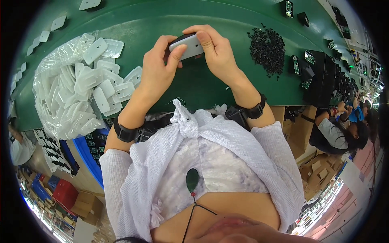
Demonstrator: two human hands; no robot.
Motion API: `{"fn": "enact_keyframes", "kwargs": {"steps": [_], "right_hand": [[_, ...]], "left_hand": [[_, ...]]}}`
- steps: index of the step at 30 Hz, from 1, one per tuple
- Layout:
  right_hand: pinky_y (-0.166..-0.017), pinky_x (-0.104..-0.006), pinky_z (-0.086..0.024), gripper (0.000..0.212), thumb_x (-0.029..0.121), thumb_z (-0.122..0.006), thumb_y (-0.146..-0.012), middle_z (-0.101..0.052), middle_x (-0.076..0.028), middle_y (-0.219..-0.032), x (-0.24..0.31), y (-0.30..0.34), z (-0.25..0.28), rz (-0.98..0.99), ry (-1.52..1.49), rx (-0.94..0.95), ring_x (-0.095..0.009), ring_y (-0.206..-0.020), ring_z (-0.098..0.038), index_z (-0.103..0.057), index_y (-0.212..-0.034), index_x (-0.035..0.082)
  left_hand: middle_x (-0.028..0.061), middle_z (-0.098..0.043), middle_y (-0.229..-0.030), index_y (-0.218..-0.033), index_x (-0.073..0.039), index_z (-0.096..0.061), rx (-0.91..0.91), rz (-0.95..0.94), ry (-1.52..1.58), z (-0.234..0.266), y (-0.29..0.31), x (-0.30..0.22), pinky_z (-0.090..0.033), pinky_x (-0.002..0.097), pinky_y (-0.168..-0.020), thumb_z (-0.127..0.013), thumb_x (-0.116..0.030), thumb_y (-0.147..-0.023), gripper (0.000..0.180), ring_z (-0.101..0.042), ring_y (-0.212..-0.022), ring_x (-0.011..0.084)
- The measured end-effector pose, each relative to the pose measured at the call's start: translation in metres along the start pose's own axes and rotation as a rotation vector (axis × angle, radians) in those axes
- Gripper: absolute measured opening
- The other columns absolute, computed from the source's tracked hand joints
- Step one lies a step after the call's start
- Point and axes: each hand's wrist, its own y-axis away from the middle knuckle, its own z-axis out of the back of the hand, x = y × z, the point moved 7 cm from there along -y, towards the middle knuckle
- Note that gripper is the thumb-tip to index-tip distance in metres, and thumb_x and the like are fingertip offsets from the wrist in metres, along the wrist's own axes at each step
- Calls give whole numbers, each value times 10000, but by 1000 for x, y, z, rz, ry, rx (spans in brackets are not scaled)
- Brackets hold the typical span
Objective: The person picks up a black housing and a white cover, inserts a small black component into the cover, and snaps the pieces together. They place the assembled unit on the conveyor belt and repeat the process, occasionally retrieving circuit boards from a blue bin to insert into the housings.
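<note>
Between my two hands, above the green table, is a small rounded case (187, 45) with a white cover on top and a black lower part. My left hand (164, 56) grips its left end, thumb lying on the white face. At the right end my right hand (212, 47) holds it, thumb pressed on the edge and fingers curled over the far side. Two small dark holes show in the cover near my right thumb. The case's underside is hidden. Left of my hands lie several loose white covers (103, 91), spilling from a clear plastic bag (44, 81).
A heap of small black parts (267, 50) lies right of my hands on the green table (162, 20). Beyond it stand black cases with circuit boards (296, 65) and a black box (322, 79). A blue tray (89, 156) sits lower left. Another person (338, 131) works at the right.
</note>
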Motion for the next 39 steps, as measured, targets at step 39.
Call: {"fn": "enact_keyframes", "kwargs": {"steps": [39], "right_hand": [[-932,-341,-479,266,16,-683,-843,-670,-132,-1147,23,41,30,381,461,-165,-263,-1063,-628,-657,-1108,29]], "left_hand": [[151,-528,-1272,-1433,-64,-393,88,-451,-525,-2,30,11,-397,426,-995,-817,-155,-668,879,-508,-1163,337]]}}
